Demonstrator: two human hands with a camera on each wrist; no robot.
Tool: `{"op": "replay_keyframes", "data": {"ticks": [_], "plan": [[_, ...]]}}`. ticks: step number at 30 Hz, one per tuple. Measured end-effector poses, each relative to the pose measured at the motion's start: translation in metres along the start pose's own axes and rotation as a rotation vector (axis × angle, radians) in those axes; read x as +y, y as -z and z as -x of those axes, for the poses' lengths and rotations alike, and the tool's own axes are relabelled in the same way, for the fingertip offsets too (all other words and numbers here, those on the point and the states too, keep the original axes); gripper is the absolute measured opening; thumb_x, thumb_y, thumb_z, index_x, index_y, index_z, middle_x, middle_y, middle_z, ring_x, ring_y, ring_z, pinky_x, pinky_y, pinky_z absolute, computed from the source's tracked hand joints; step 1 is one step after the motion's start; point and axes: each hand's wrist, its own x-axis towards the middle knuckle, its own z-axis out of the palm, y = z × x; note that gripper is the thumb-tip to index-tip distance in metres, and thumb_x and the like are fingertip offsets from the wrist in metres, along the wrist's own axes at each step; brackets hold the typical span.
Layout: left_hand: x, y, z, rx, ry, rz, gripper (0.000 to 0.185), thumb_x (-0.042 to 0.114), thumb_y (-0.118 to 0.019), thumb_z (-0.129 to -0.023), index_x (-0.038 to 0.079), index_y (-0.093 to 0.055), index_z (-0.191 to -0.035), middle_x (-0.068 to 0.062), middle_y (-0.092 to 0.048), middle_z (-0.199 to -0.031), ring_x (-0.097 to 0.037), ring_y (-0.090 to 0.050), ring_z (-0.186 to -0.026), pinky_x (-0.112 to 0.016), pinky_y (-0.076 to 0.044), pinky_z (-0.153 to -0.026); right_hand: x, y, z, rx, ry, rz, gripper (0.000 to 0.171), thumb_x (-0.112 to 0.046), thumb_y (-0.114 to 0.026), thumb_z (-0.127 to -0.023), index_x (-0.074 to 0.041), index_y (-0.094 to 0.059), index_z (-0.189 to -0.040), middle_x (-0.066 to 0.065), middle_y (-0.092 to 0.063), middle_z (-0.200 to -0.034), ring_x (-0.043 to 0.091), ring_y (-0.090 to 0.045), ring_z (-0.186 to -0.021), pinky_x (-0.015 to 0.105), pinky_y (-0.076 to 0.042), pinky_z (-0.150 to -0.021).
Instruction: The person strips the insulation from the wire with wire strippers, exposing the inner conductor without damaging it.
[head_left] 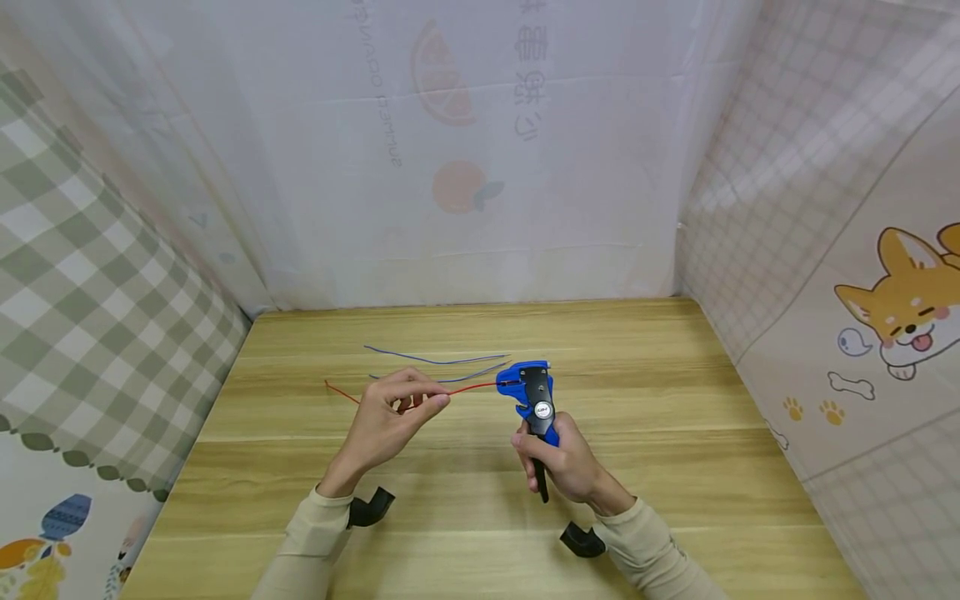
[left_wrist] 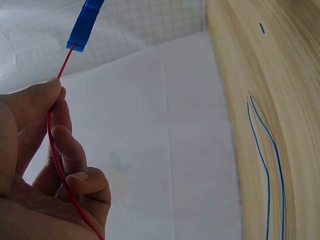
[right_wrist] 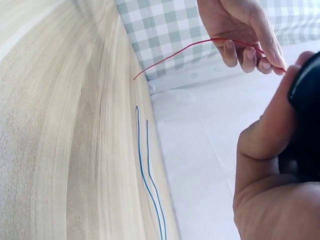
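Red wire (head_left: 468,387) being pinched taut by left hand (head_left: 390,421), feeding probably into jaws of blue wire stripper (head_left: 534,398), handles being squeezed by right hand (head_left: 570,462); blue wires (head_left: 442,362) lying farther off.

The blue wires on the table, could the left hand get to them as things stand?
Probably yes: the blue wires lie bare just beyond the left hand with nothing between, but it pinches the red wire.

mirrored lettering on back curtain (head_left: 465,150), seemingly unreadable
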Motion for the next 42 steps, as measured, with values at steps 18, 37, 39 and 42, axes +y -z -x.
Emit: {"op": "replay_keyframes", "data": {"ticks": [18,37,39,42], "plan": [[-0.0030,-0.0031,0.0015,-0.013,0.011,-0.006,0.013,0.004,-0.085,-0.100,0.015,-0.091,-0.105,-0.002,-0.078,-0.093,-0.010,-0.051,-0.068,-0.022,-0.041,-0.060,0.0001,0.0001,0.0005,0.061,-0.002,0.000,0.034,0.000,-0.056,-0.110,0.020,-0.043,-0.086,0.032,-0.037,-0.061,0.001,-0.055,-0.045,0.030,-0.048,-0.037],[-0.0035,-0.0017,0.0016,-0.018,0.009,-0.007,0.014,0.004,-0.084,-0.100,0.015,-0.091,-0.106,-0.002,-0.077,-0.093,-0.011,-0.051,-0.068,-0.023,-0.042,-0.060,-0.0009,0.0000,0.0003,0.056,-0.003,0.011,0.032,-0.001,-0.056,-0.111,0.020,-0.046,-0.089,0.016,-0.046,-0.056,0.005,-0.058,-0.045,0.028,-0.049,-0.041],[-0.0035,-0.0013,0.0018,-0.018,0.006,-0.002,0.014,0.003,-0.084,-0.100,0.014,-0.091,-0.107,-0.004,-0.077,-0.093,-0.012,-0.051,-0.068,-0.023,-0.041,-0.060,-0.0009,-0.0005,0.0001,0.058,-0.011,-0.002,0.031,-0.001,-0.056,-0.110,0.020,-0.045,-0.090,0.010,-0.049,-0.057,0.004,-0.058,-0.046,0.028,-0.050,-0.041],[-0.0035,-0.0008,0.0019,-0.015,0.002,0.002,0.015,0.002,-0.083,-0.101,0.013,-0.091,-0.107,-0.004,-0.077,-0.093,-0.012,-0.051,-0.068,-0.023,-0.041,-0.060,-0.0010,-0.0012,-0.0005,0.052,0.000,-0.018,0.030,0.001,-0.055,-0.110,0.021,-0.044,-0.091,0.015,-0.047,-0.057,0.006,-0.058,-0.045,0.029,-0.050,-0.041]]}}
